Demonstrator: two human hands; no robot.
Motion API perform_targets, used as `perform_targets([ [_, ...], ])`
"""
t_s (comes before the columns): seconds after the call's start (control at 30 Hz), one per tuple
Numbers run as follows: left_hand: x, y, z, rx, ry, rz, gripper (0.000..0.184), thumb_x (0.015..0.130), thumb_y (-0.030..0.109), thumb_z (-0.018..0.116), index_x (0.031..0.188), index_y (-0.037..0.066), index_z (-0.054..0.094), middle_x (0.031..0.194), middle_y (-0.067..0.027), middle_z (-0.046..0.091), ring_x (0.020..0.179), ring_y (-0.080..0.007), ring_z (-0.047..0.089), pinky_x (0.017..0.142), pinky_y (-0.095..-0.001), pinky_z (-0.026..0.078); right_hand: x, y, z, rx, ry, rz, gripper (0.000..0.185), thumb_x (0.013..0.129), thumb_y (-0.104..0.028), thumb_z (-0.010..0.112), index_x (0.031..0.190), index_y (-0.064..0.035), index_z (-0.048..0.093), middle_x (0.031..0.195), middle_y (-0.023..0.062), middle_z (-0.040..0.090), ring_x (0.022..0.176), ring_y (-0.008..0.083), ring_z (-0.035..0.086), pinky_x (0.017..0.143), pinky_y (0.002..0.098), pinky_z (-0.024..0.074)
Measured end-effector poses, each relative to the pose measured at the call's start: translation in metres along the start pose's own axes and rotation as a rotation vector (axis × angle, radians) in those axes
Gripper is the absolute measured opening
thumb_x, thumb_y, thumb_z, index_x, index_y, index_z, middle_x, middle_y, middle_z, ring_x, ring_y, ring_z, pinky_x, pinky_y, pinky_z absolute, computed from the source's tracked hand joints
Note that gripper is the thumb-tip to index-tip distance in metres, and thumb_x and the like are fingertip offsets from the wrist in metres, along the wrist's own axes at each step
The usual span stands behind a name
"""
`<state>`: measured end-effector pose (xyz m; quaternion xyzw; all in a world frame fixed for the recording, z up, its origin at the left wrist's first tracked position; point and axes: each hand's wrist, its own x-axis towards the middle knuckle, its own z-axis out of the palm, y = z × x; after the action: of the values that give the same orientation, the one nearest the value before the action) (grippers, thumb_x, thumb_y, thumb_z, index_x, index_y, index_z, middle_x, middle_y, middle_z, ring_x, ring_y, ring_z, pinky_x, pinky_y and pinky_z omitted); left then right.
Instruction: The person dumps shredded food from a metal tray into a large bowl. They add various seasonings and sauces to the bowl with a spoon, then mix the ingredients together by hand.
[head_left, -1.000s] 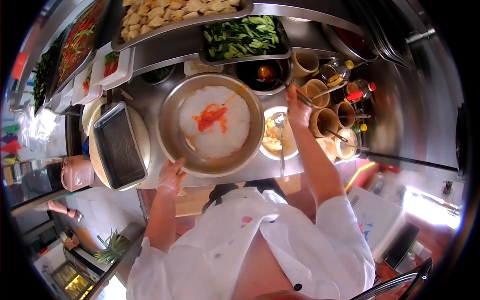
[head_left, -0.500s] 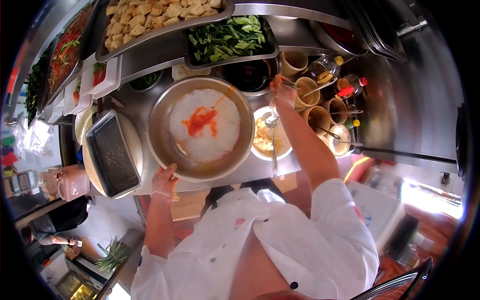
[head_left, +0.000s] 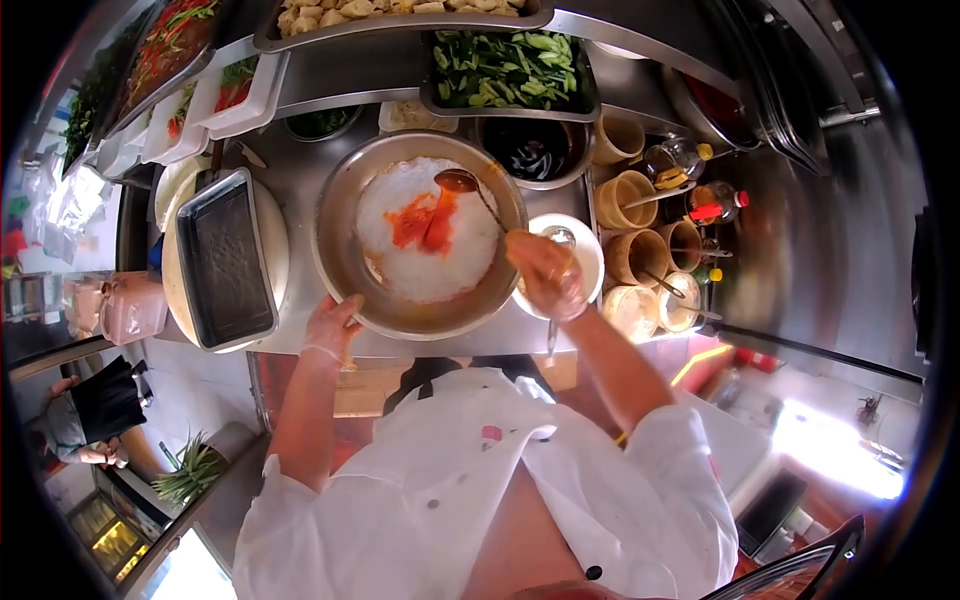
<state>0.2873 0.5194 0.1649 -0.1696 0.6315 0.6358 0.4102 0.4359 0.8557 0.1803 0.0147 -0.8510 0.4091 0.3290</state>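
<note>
A wide metal bowl point(head_left: 330, 270) stands on the counter before me, holding white granular material point(head_left: 400, 272) with an orange-red patch point(head_left: 408, 228) on top. My left hand point(head_left: 331, 328), in a clear glove, grips the bowl's near-left rim. Gloved too, my right hand point(head_left: 548, 275) is closed round the handle of a spoon point(head_left: 457, 181), whose dark, wet-looking head is over the white material. Below that hand, partly hidden, is a white bowl point(head_left: 590, 250) with another metal spoon point(head_left: 560, 237) in it. Behind stands a pot of dark sauce point(head_left: 530, 150).
Trays of sliced green vegetables point(head_left: 510, 70) and pale cubes point(head_left: 390, 15) sit on the shelf above. Several tubs point(head_left: 630, 255) and bottles point(head_left: 715, 200) line the right. A dark rectangular pan point(head_left: 228, 262) lies left. Another person point(head_left: 75, 420) is far left.
My right hand has moved from the dark sauce pot towards me and left, bringing the spoon over the metal bowl. My left hand stays at the rim. The view has shifted slightly.
</note>
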Motion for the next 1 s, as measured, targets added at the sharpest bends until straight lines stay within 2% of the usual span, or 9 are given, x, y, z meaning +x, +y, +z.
perform_targets([
  [0.03, 0.002, -0.001, 0.0, -0.002, 0.001, 0.004, 0.032, 0.091, 0.017, 0.065, 0.121, 0.01, 0.059, 0.114, -0.0009, 0.063, 0.103, -0.0146, 0.058, 0.084, -0.0319, 0.047, -0.002, -0.003, 0.006, -0.041, 0.037, -0.146, 0.029, 0.08, 0.009, 0.068, 0.108, -0.0001, 0.065, 0.105, 0.0185, 0.069, 0.098, 0.0319, 0.068, 0.081, 0.0357, 0.0557],
  [0.17, -0.002, 0.007, 0.002, 0.007, -0.002, 0.003, 0.03, 0.09, 0.015, 0.066, 0.119, 0.009, 0.06, 0.113, -0.0018, 0.062, 0.104, -0.0156, 0.058, 0.084, -0.0317, 0.046, -0.05, -0.005, 0.041, 0.064, 0.087, 0.123, 0.027, 0.08, 0.008, 0.072, 0.105, -0.0008, 0.066, 0.101, 0.0159, 0.07, 0.096, 0.0294, 0.069, 0.084, 0.0356, 0.0553],
  [0.37, -0.003, 0.009, 0.005, 0.066, -0.006, 0.016, 0.032, 0.091, 0.014, 0.065, 0.121, 0.007, 0.059, 0.115, -0.0024, 0.062, 0.105, -0.0176, 0.058, 0.089, -0.0335, 0.046, -0.009, 0.03, -0.017, -0.012, 0.365, 1.06, 0.036, 0.098, -0.035, 0.057, 0.108, -0.0015, 0.067, 0.095, 0.0102, 0.072, 0.083, 0.0142, 0.066, 0.074, 0.0291, 0.0519],
  [0.5, 0.0, 0.005, 0.001, 0.028, -0.024, 0.014, 0.036, 0.09, 0.018, 0.066, 0.124, 0.007, 0.057, 0.117, -0.0053, 0.062, 0.108, -0.0195, 0.058, 0.091, -0.0356, 0.047, 0.031, 0.095, -0.03, 0.05, 0.56, 0.875, 0.026, 0.095, -0.023, 0.062, 0.107, -0.0016, 0.069, 0.093, 0.0088, 0.072, 0.086, 0.0139, 0.067, 0.08, 0.0272, 0.0513],
  [0.6, 0.004, -0.001, -0.003, 0.053, -0.006, 0.018, 0.034, 0.09, 0.016, 0.065, 0.123, 0.009, 0.058, 0.114, -0.0019, 0.062, 0.106, -0.0174, 0.058, 0.09, -0.0339, 0.047, 0.024, 0.173, -0.016, -0.061, 0.54, 0.253, 0.019, 0.093, -0.016, 0.065, 0.103, -0.0014, 0.07, 0.094, 0.0084, 0.072, 0.088, 0.0138, 0.067, 0.082, 0.0257, 0.0505],
  [0.73, 0.008, -0.002, -0.005, 0.01, 0.027, -0.024, 0.037, 0.09, 0.015, 0.066, 0.126, 0.009, 0.057, 0.114, -0.0018, 0.062, 0.105, -0.0158, 0.058, 0.088, -0.0322, 0.048, 0.016, 0.22, 0.007, 0.205, 0.698, 0.521, 0.008, 0.09, -0.008, 0.065, 0.089, -0.0004, 0.067, 0.084, 0.005, 0.067, 0.074, 0.0124, 0.062, 0.069, 0.0251, 0.0498],
  [0.83, 0.006, -0.003, -0.003, -0.025, 0.034, -0.012, 0.038, 0.09, 0.014, 0.066, 0.127, 0.009, 0.057, 0.114, -0.002, 0.063, 0.104, -0.0154, 0.058, 0.088, -0.032, 0.048, 0.017, 0.235, -0.005, 0.263, 0.562, 1.122, 0.008, 0.093, -0.006, 0.062, 0.086, -0.0037, 0.061, 0.081, 0.0051, 0.062, 0.066, 0.0115, 0.054, 0.064, 0.0228, 0.0458],
  [0.93, 0.01, -0.008, -0.008, -0.049, 0.024, -0.011, 0.038, 0.09, 0.014, 0.067, 0.126, 0.009, 0.058, 0.114, -0.002, 0.063, 0.104, -0.0153, 0.059, 0.088, -0.0321, 0.048, 0.041, 0.181, -0.012, 0.617, 0.928, 1.148, 0.027, 0.089, -0.012, 0.064, 0.072, -0.008, 0.045, 0.067, 0.0025, 0.058, 0.061, 0.0087, 0.054, 0.053, 0.0251, 0.0415],
  [1.0, 0.012, -0.01, -0.01, -0.032, 0.009, -0.006, 0.037, 0.089, 0.017, 0.067, 0.125, 0.01, 0.058, 0.116, -0.0016, 0.063, 0.106, -0.0153, 0.058, 0.089, -0.0331, 0.046, 0.05, 0.155, -0.024, 0.564, 0.884, 1.164, 0.021, 0.09, -0.014, 0.065, 0.076, -0.0068, 0.051, 0.067, 0.0025, 0.059, 0.058, 0.0093, 0.053, 0.051, 0.024, 0.0383],
])
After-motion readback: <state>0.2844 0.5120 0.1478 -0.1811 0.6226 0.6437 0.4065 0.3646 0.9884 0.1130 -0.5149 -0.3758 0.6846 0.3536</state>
